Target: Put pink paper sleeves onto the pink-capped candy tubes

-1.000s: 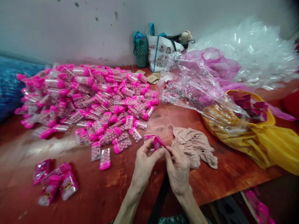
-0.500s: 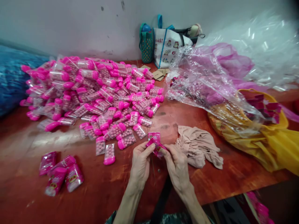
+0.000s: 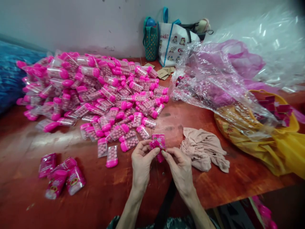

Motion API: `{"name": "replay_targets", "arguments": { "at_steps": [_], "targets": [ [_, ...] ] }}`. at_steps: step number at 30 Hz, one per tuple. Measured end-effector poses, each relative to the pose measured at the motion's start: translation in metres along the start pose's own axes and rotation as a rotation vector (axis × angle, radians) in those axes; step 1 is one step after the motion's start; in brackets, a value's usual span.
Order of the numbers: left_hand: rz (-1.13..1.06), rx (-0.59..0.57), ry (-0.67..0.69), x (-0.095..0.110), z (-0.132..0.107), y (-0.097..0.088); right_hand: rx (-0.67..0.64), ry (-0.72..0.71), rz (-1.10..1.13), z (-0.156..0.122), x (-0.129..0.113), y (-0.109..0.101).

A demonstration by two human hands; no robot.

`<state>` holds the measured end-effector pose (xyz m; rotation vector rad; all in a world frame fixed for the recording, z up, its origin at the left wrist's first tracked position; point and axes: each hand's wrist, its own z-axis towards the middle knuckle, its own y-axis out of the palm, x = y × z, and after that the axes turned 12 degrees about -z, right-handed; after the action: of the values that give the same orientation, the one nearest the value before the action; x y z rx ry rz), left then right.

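Observation:
My left hand (image 3: 141,163) and my right hand (image 3: 180,168) meet above the table, thumbs and fingertips pinching a small pink printed wrapper (image 3: 160,156) between them. Fingers partly cover it. Just beyond the fingertips shows another flat pink printed piece (image 3: 159,138); whether it is apart from the held one I cannot tell. Ahead and to the left lies a big heap of clear candy containers (image 3: 114,95) with pink caps and pink balls inside. One loose container (image 3: 111,156) rests near my left hand. Farther left, several containers in printed pink wrappers (image 3: 75,180) lie together.
A crumpled beige cloth (image 3: 205,149) lies right of my right hand. Beyond it are a yellow bag (image 3: 257,152) holding pink pieces and clear plastic sheeting (image 3: 202,86). A white tote bag (image 3: 172,44) and a green bottle pouch (image 3: 151,43) stand by the wall.
My fingers have shifted on the pink wrapper, which has turned more upright between them. The whole view has tilted slightly; the heap and wrapped containers stay as they were.

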<state>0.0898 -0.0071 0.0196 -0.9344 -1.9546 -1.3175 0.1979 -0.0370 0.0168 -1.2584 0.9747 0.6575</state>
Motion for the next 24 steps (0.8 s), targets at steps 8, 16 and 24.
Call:
{"name": "replay_targets", "arguments": {
  "at_steps": [8, 16, 24],
  "targets": [
    [0.332, 0.043, 0.284, 0.01, -0.007, -0.015, -0.062, -0.066, -0.057, 0.0, -0.002, 0.009],
    [0.263, -0.12, 0.081, 0.036, 0.006, -0.055, -0.131, -0.163, -0.113, 0.004, -0.008, 0.028],
    [0.261, -0.006, 0.069, 0.038, 0.011, -0.069, -0.318, -0.416, -0.283, 0.021, -0.021, 0.042]
  ]
}}
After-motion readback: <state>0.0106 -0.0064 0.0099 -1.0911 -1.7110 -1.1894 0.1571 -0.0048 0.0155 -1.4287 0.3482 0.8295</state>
